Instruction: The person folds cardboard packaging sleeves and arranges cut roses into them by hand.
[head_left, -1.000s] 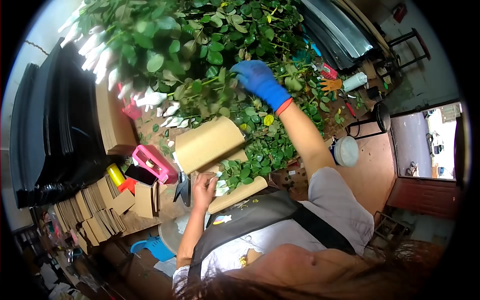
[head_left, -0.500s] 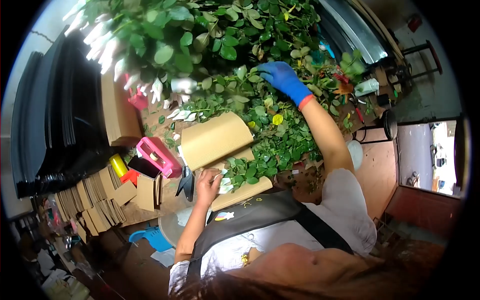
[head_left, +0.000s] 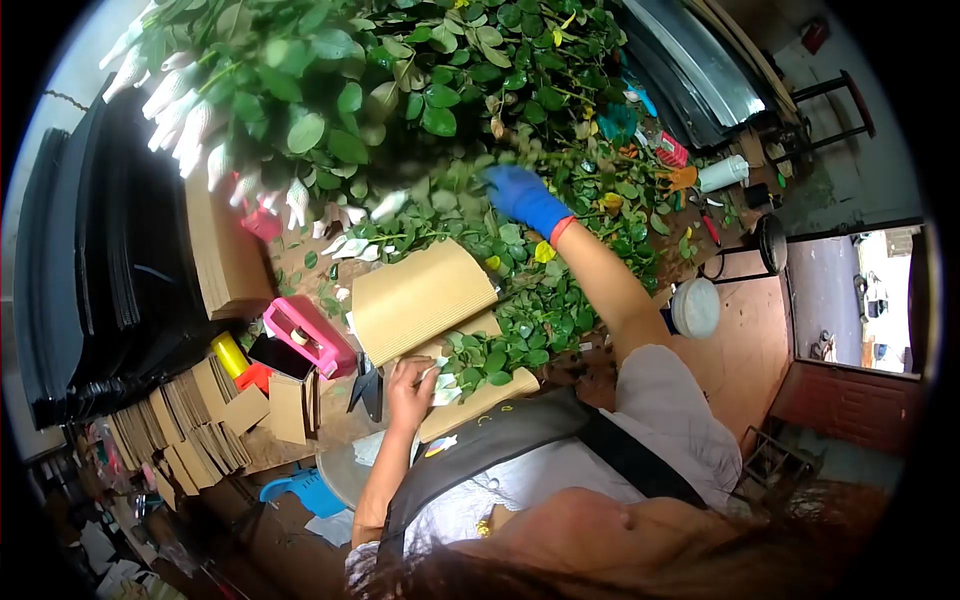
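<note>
My bare left hand [head_left: 406,394] is curled at the left edge of a corrugated cardboard sheet [head_left: 500,397], its fingers against the white-wrapped heads of roses [head_left: 445,388] lying on it. Leafy stems [head_left: 510,345] run rightward from those heads. My right hand [head_left: 524,200], in a blue glove with a red cuff, is closed among blurred leaves around a rose stem; a white-netted bud [head_left: 390,205] lies at its left end. Its fingertips are partly smeared by motion. Between the hands, another piece of corrugated cardboard [head_left: 425,300] covers part of the roses.
A large heap of leafy roses [head_left: 420,70] with white-netted buds fills the back. Left are a pink tape dispenser [head_left: 308,335], black-handled scissors [head_left: 368,388], a phone [head_left: 280,356], a yellow roll [head_left: 229,354] and cardboard pieces [head_left: 200,430]. A white bucket [head_left: 695,308] stands right.
My right hand has moved left and down toward me, with the rose coming lower over the pile. My left hand stays by the rose heads. The view has shifted slightly.
</note>
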